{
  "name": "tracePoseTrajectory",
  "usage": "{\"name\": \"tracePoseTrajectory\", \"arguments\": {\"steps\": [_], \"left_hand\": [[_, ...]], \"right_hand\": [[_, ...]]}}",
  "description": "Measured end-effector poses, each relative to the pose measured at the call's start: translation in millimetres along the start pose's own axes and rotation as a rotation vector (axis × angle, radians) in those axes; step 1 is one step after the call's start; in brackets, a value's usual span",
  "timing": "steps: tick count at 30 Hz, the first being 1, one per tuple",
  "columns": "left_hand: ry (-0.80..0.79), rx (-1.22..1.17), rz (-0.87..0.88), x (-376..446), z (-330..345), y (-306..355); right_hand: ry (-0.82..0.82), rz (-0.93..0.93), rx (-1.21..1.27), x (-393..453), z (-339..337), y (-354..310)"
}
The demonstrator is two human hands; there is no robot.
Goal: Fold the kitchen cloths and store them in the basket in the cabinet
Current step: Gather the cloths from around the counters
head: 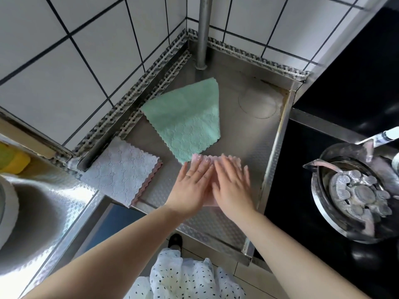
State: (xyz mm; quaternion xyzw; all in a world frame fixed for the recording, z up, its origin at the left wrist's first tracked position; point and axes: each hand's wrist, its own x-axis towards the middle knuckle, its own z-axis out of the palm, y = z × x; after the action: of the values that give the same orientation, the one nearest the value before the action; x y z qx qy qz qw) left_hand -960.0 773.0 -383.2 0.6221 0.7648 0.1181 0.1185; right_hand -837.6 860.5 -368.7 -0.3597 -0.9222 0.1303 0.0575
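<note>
**Two flat hands press a pink cloth on a steel counter**

Both hands lie side by side, fingers straight and pointing toward 12 o'clock, palms down on a pink cloth (210, 184) on the steel counter (248, 130). The left hand (192, 186), a ring on one finger, covers the cloth's left part; the right hand (232, 184), slightly blurred, covers the right. Neither grips it. Only the cloth's scalloped far edge and a strip between and below the hands show, so how many times it is folded cannot be told.

At 12 o'clock from the hands a green cloth (187, 119) lies spread flat, its near corner touching or just under the pink one's far edge. At 9 o'clock sits a squared stack of folded cloths (121, 171), a pale lilac one on top with pink edges showing beneath, at the counter's left front corner.

Behind, a metal pipe (203, 31) rises at the tiled wall corner. At 3 o'clock, on a black hob, is a gas burner (358, 193).
</note>
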Motion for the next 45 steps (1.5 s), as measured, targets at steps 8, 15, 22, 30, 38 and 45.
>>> {"name": "tracePoseTrajectory", "arguments": {"steps": [8,15,22,30,38,45], "left_hand": [[-0.045,0.131,-0.035,-2.1,23.8,-18.0],[0.051,-0.073,-0.148,-6.0,3.1,-15.9],[-0.021,-0.126,-0.342,-35.0,-8.0,-16.7],[0.042,-0.833,-0.583,-13.4,-24.5,5.3],[-0.004,-1.618,-0.806,-24.6,-55.5,-9.6],[0.238,-1.654,-0.816,-77.6,-83.5,-55.9]], "right_hand": [[-0.221,0.033,-0.177,-6.8,24.3,23.4],[-0.204,0.139,-0.009,-7.7,4.1,35.2],[-0.255,0.154,-0.06,-25.7,-8.0,49.5],[-0.127,0.429,0.586,-15.6,-7.9,34.0],[-0.001,0.642,1.09,-2.7,-20.1,7.5],[-0.165,0.269,0.949,46.6,-31.8,-59.0]]}}
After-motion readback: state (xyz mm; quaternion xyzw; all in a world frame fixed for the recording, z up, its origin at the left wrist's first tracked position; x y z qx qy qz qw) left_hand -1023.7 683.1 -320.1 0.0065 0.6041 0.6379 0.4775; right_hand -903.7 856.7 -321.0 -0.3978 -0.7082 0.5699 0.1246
